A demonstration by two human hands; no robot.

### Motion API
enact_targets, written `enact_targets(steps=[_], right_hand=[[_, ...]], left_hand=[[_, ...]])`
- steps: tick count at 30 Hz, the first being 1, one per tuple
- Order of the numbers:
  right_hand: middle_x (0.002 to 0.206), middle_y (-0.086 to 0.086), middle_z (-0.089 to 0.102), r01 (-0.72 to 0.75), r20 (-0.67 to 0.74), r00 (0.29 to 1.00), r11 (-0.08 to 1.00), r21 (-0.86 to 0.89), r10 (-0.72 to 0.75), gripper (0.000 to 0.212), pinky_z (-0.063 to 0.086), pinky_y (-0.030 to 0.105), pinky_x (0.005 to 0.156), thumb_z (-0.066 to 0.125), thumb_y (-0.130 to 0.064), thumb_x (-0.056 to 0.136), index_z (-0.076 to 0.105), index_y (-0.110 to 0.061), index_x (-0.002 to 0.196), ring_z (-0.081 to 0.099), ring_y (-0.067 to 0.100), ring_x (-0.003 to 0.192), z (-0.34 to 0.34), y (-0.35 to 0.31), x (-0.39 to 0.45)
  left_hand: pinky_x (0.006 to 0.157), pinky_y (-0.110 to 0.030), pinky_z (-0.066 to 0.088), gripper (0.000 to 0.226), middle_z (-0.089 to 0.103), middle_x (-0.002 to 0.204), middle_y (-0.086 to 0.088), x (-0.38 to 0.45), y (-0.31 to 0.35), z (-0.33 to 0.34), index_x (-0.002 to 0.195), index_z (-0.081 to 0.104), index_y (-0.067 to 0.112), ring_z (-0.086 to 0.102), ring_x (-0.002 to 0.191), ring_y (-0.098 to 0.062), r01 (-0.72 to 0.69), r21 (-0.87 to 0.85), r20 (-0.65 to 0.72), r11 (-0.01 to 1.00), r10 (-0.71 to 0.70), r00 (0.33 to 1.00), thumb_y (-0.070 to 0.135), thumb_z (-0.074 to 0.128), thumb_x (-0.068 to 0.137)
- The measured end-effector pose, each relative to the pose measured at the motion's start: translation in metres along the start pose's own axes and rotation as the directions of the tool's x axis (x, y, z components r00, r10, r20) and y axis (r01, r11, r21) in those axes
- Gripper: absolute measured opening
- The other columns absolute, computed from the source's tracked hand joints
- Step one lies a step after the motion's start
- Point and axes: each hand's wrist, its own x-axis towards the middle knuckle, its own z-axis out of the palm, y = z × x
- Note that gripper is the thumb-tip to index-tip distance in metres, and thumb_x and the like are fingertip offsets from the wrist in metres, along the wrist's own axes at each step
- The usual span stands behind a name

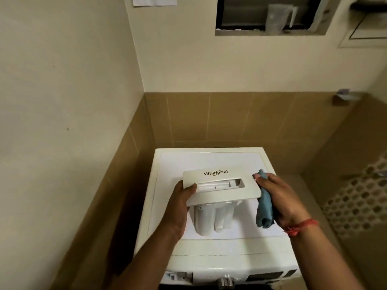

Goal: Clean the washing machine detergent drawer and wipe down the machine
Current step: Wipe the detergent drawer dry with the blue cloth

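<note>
A white washing machine (209, 248) stands in a tiled corner, seen from above. The white detergent drawer (217, 185), out of the machine, is held over the machine's top with its Whirlpool front panel tilted up toward me. My left hand (180, 206) grips the drawer's left end, thumb on the panel. My right hand (278, 197) holds a folded blue cloth (265, 206) against the drawer's right edge. A red thread circles my right wrist. The empty drawer slot (176, 276) shows at the machine's front left, beside the dial (226, 281).
Walls close in at the left and behind the machine, brown tile below, cream paint above. A window recess (270, 15) sits high on the back wall. A tap (345, 96) juts from the right wall, above a patterned floor (360, 201).
</note>
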Motion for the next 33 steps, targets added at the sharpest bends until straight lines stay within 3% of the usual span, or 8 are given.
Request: enact_targets(steps=[5,12,15,18,21,24,29,33], right_hand=[[0.092,0.007,0.066,0.197,-0.382,0.905,0.980,-0.020,-0.189,0.041,0.051,0.034,0.072,0.058,-0.047,0.094,0.059,-0.010,0.112,0.063,0.022,0.081,-0.006,-0.027,-0.011],[0.110,0.010,0.065,0.219,0.069,0.966,0.927,0.305,-0.251,0.049,0.058,0.037,0.084,0.055,0.012,0.089,0.051,-0.015,0.129,0.067,0.023,0.094,0.043,-0.071,-0.039],[0.106,0.003,0.061,0.250,0.130,0.962,0.967,-0.049,-0.242,0.054,0.056,0.035,0.084,0.059,0.006,0.090,0.047,-0.024,0.134,0.066,0.018,0.092,0.058,-0.062,-0.028],[0.116,-0.001,0.053,0.385,0.248,0.921,0.617,-0.686,-0.300,0.049,0.044,0.021,0.088,0.061,-0.009,0.091,0.047,-0.026,0.135,0.057,0.019,0.106,0.059,-0.050,-0.009],[0.120,0.001,0.048,0.498,0.377,0.852,0.346,-0.795,-0.362,0.038,0.036,0.013,0.083,0.056,-0.007,0.091,0.056,-0.021,0.126,0.052,0.023,0.113,0.052,-0.039,0.002],[0.144,0.001,0.041,0.551,0.495,0.712,-0.040,-0.833,-0.498,0.031,0.038,0.035,0.103,0.058,-0.032,0.092,0.058,-0.029,0.123,0.037,0.025,0.132,0.043,-0.037,-0.001],[0.142,-0.016,0.047,0.816,0.823,0.550,-0.120,-0.566,-0.144,0.061,0.032,0.028,0.108,0.056,-0.066,0.083,0.049,-0.036,0.137,0.040,0.009,0.130,0.036,-0.047,-0.016],[0.125,-0.021,0.059,0.795,0.812,0.499,-0.213,-0.568,-0.302,0.034,0.044,0.027,0.080,0.053,-0.046,0.093,0.057,-0.040,0.126,0.054,0.007,0.114,0.039,-0.049,-0.014]], left_hand=[[0.094,-0.038,0.050,0.024,0.073,0.110,0.006,0.005,-0.001,-0.006,0.117,0.063,0.024,0.065,0.107,-0.017,0.006,0.012,0.059,1.000,-0.007,0.998,0.017,0.054,0.096],[0.080,-0.031,0.051,0.019,0.076,0.097,0.007,0.003,0.003,-0.003,0.110,0.064,0.022,0.068,0.094,-0.014,0.010,-0.031,0.062,0.999,-0.008,0.998,0.013,0.054,0.096],[0.074,-0.029,0.051,0.015,0.075,0.087,0.012,0.001,0.006,0.001,0.104,0.061,0.023,0.066,0.090,-0.012,0.008,-0.045,0.041,0.999,-0.007,0.999,0.013,0.053,0.097],[0.072,-0.027,0.051,0.015,0.075,0.094,0.006,0.002,0.007,0.003,0.108,0.061,0.022,0.066,0.093,-0.015,0.017,-0.067,0.019,0.998,-0.016,1.000,0.015,0.053,0.097],[0.073,-0.027,0.052,0.013,0.075,0.090,0.007,0.001,0.008,0.005,0.104,0.061,0.024,0.066,0.094,-0.017,0.004,-0.058,0.007,0.998,-0.003,1.000,0.015,0.053,0.098],[0.075,-0.028,0.053,0.014,0.074,0.093,0.005,0.000,0.006,0.007,0.105,0.062,0.023,0.066,0.094,-0.019,-0.008,-0.043,-0.016,0.999,0.008,1.000,0.016,0.052,0.098],[0.078,-0.029,0.054,0.013,0.073,0.097,0.001,-0.003,0.004,0.007,0.103,0.062,0.022,0.067,0.094,-0.019,-0.015,-0.028,-0.035,0.999,0.014,0.999,0.017,0.051,0.098],[0.082,-0.032,0.053,0.015,0.075,0.097,0.000,-0.001,0.004,0.007,0.104,0.065,0.021,0.067,0.097,-0.020,-0.008,-0.039,-0.036,0.999,0.007,0.999,0.015,0.054,0.097]])
